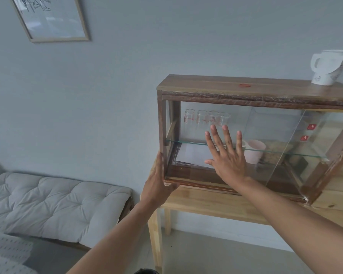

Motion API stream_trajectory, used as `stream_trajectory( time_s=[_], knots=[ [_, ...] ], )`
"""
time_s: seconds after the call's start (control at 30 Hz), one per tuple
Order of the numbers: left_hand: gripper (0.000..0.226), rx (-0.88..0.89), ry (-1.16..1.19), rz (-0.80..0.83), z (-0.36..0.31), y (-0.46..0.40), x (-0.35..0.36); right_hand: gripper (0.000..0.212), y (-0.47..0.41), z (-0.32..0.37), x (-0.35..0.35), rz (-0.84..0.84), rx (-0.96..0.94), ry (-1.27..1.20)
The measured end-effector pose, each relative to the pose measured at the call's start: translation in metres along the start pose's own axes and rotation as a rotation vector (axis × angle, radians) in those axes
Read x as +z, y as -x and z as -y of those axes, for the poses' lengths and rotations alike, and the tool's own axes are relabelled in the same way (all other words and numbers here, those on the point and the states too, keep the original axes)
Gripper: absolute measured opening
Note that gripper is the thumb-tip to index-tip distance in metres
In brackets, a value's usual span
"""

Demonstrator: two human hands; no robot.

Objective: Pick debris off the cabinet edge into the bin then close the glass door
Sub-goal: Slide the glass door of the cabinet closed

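**A:** ok closest to the camera, what've we got?

**B:** two bare forearms reaching up. the left hand (156, 182) is cupped round the bottom-left corner of the wooden cabinet (255, 89), thumb on the front edge, the other fingers out of sight behind the side post, so it's bracing the frame rather than holding anything loose. the right hand (227, 157) is flat on the glass door (236, 123), fingers (216, 135) spread wide and straight, gripping nothing.

**A:** and the door itself?

**B:** it's a sliding pane. its left part covers the left half of the cabinet front, but i can't tell if it's fully home against the left post. a second pane (315, 139) overlaps on the right.

**A:** inside?

**B:** a glass shelf (275, 151) with little measuring glasses (206, 117) on top, white paper (192, 155) and a pink cup (254, 151) below.

**A:** debris, bin?

**B:** can't make out debris. something dark at the bottom edge, can't say what.

**A:** further back?

**B:** cabinet sits on a pale wood table (216, 206), white mug (329, 66) on top, grey cushion (53, 202) left, framed picture (52, 16) on the wall.
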State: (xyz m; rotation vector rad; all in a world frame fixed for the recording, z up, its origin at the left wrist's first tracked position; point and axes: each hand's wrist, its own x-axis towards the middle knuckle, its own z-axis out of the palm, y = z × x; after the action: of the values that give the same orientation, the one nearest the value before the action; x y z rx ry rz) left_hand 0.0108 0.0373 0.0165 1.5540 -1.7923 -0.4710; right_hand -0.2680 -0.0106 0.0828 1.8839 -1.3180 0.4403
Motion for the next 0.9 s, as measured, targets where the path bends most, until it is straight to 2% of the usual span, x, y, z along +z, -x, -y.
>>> stream_trajectory(
  time_s=[0.9],
  knots=[
    [0.138,0.011,-0.002,-0.030,-0.003,0.002,-0.001,0.121,-0.028,0.037,-0.002,0.003,-0.015,-0.036]
  ],
)
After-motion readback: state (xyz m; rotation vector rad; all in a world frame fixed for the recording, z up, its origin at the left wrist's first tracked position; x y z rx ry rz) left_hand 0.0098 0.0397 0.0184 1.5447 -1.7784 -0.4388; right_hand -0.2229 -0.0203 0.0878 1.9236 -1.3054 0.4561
